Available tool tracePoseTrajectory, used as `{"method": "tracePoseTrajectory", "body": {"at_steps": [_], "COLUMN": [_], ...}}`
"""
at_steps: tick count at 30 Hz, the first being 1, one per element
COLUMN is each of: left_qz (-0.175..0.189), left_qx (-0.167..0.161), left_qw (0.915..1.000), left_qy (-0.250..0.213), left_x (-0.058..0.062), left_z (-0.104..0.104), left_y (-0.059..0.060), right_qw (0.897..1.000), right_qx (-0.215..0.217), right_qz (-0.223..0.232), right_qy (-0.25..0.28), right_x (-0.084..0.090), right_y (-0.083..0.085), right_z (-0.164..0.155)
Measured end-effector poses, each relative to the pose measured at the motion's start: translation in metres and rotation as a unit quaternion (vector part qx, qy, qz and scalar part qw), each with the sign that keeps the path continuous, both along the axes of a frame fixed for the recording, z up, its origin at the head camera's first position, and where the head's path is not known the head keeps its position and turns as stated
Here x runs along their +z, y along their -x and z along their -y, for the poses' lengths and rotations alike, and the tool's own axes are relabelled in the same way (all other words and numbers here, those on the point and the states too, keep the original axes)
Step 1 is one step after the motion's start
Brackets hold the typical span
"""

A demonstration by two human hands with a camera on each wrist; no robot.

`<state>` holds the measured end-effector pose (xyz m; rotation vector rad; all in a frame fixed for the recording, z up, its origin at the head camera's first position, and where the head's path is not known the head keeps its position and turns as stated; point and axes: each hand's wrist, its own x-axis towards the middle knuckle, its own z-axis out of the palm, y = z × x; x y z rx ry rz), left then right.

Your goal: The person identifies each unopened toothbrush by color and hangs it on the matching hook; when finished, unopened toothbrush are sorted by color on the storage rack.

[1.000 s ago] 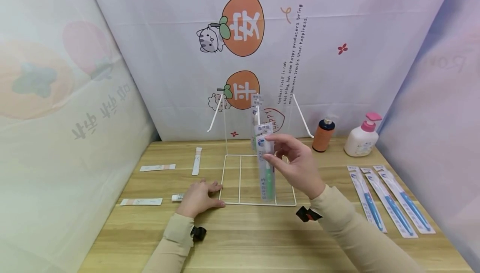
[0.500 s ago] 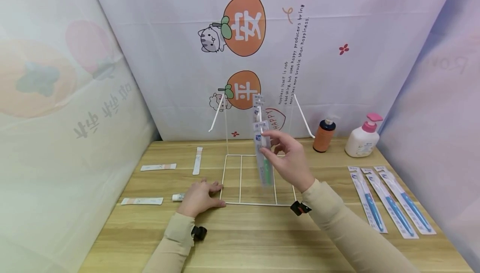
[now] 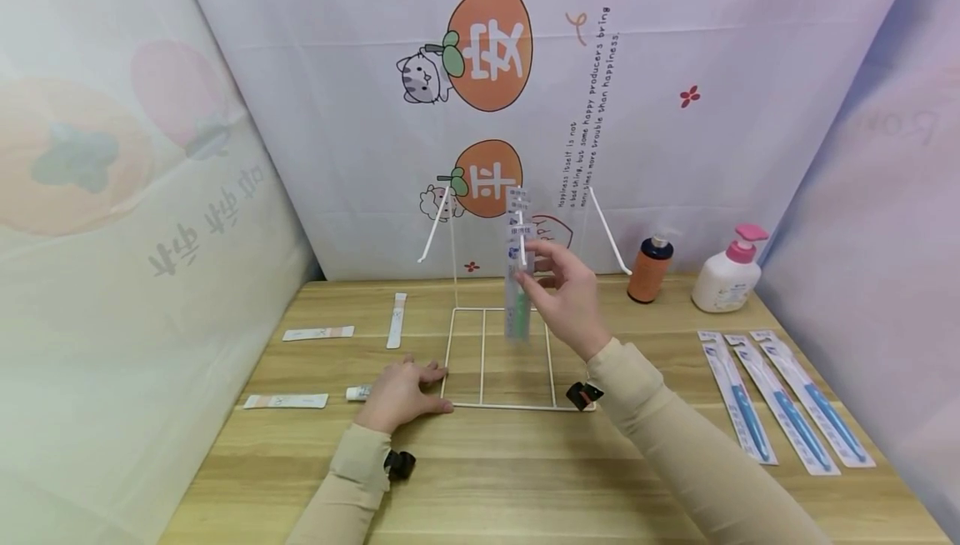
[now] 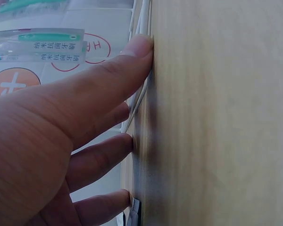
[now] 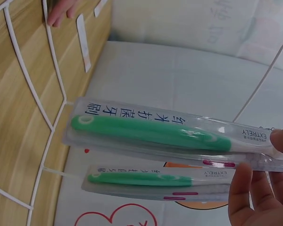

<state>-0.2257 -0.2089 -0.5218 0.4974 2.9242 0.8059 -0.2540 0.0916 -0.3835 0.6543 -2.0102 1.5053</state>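
Head view: right hand (image 3: 566, 295) pinching green toothbrush pack (image 3: 517, 295) by its top end, long axis hanging straight down, lifted over the far edge of the wire rack (image 3: 498, 357) base, just before the rack's middle hook (image 3: 519, 232). Left hand (image 3: 397, 391) flat, fingers straight, pressing the rack's near left corner to the bench (image 3: 480, 478).

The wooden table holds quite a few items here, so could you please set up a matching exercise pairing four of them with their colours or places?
Things:
1. Packaged toothbrush held by the right hand
2. Three packaged toothbrushes
3. Pump bottle
4. Left hand

Descriptions:
A. Pink pump top
B. Blue handles, flat at the table's right
C. Green handle
D. Resting at the wire rack's base corner

Pairs: 1-C, 2-B, 3-A, 4-D
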Motion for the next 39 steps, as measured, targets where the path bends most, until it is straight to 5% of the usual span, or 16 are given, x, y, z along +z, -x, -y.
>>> {"method": "tracePoseTrajectory", "body": {"at_steps": [15, 39], "left_qz": [-0.006, -0.003], "left_qx": [0.000, -0.001], "left_qw": [1.0000, 1.0000], "left_qy": [0.004, 0.000], "left_x": [-0.001, 0.003], "left_z": [0.001, -0.001], "left_y": [0.001, -0.002], "right_qw": [0.999, 0.999], "right_qx": [-0.026, -0.021], "right_qz": [-0.023, -0.023], "right_qy": [-0.012, -0.016], "right_x": [-0.002, 0.000], "right_y": [0.018, 0.014], "right_z": [0.003, 0.003]}}
